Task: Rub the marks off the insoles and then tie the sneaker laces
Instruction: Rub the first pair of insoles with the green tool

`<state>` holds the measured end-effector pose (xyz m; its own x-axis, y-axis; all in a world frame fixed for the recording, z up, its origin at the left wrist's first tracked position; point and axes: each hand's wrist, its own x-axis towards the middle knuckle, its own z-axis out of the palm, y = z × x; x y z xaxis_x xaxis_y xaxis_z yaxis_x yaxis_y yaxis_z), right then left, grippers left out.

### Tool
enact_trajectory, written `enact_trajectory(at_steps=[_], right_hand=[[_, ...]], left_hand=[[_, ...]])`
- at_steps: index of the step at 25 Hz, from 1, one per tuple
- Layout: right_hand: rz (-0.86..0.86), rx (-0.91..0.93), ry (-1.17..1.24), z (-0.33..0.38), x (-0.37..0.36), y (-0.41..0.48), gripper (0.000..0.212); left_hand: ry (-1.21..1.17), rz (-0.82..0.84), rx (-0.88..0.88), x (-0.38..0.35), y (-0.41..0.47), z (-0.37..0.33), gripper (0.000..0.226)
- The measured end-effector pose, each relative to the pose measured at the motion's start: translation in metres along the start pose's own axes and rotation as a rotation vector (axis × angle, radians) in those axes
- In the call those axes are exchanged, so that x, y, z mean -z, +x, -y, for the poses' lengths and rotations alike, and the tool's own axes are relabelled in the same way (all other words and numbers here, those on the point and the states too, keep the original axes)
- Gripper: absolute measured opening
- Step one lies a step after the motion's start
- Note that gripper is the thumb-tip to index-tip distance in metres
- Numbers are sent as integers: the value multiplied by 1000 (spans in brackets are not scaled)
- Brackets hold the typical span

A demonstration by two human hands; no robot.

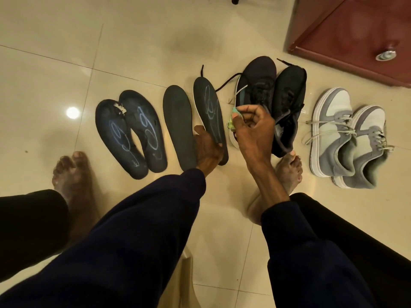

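Clearly the rubbing step — left hand (pixel 208 150) grips a marked insole (pixel 211 117) at centre, right hand (pixel 252 127) pinches a green pad (pixel 234 110). Next, likely: press pad onto the scrawl (pixel 209 100).

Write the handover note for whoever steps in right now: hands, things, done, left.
Left hand grips the fourth insole at its heel end; it bears scribbles.
Right hand pinches a small green wad beside it.
Third insole shows no marks; the two left insoles are scribbled.
Black sneakers and grey sneakers: laces loose.
Left: rub three insoles, tie laces.
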<state>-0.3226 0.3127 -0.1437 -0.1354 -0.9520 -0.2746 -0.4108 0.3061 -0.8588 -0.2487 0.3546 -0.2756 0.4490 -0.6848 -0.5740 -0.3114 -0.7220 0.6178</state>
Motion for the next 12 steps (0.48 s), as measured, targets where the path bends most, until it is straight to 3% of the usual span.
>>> enact_trajectory(at_steps=[4, 9, 12], right_hand=[[-7, 12, 2, 41, 18, -3, 13], [64, 82, -16, 141, 41, -35, 10], [124, 241, -95, 200, 56, -73, 11]], left_hand=[[-371, 276, 81, 54, -24, -15, 37], [-564, 404, 29, 199, -81, -81, 38], [-658, 524, -4, 280, -123, -112, 47]])
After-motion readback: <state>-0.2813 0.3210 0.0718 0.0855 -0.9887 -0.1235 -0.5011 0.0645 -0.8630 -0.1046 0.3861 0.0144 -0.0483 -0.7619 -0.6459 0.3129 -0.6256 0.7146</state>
